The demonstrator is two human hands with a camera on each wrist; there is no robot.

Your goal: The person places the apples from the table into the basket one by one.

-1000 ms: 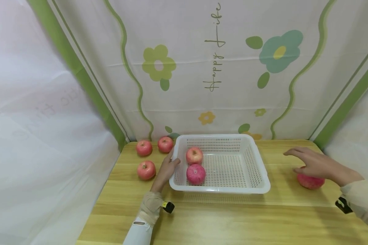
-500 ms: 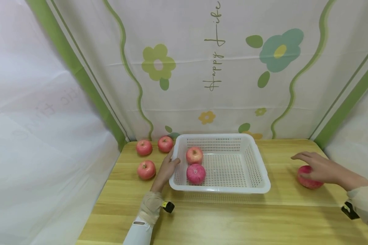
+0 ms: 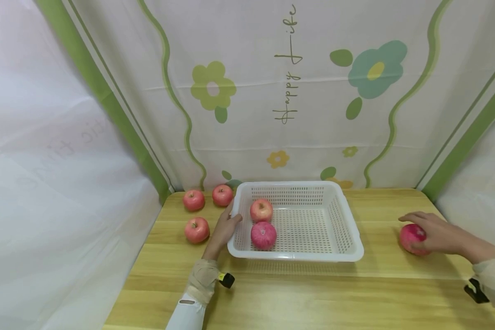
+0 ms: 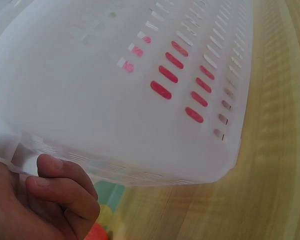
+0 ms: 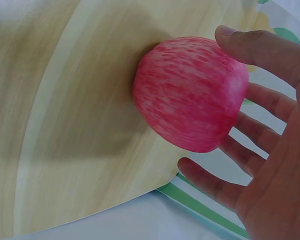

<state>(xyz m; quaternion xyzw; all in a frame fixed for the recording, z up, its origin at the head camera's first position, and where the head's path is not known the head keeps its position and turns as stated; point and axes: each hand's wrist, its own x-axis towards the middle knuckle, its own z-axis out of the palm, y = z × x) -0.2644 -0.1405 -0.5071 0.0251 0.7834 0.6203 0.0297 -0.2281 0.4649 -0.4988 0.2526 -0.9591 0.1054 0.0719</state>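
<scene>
A white plastic basket (image 3: 294, 255) stands mid-table, with a paler apple (image 3: 261, 210) and a deep pink apple (image 3: 264, 235) at its left end. My left hand (image 3: 223, 231) grips the basket's left rim, thumb over the edge. In the left wrist view its fingers (image 4: 65, 192) curl below the rim. On the table at the right is another deep pink apple (image 3: 412, 238). My right hand (image 3: 441, 234) is around it from the right, fingers spread. The right wrist view shows the thumb (image 5: 260, 50) at the apple's upper edge, with the other fingers on its far side.
Three red apples stand left of the basket: a back left one (image 3: 194, 200), one by the rim (image 3: 222, 195) and a nearer one (image 3: 197, 229) beside my left wrist. A printed white curtain (image 3: 247, 133) closes off the wooden table's (image 3: 297, 302) back and sides.
My right hand has moved rightward and lower over the right-hand apple, and more of the apple shows now. My left hand and the basket have stayed put.
</scene>
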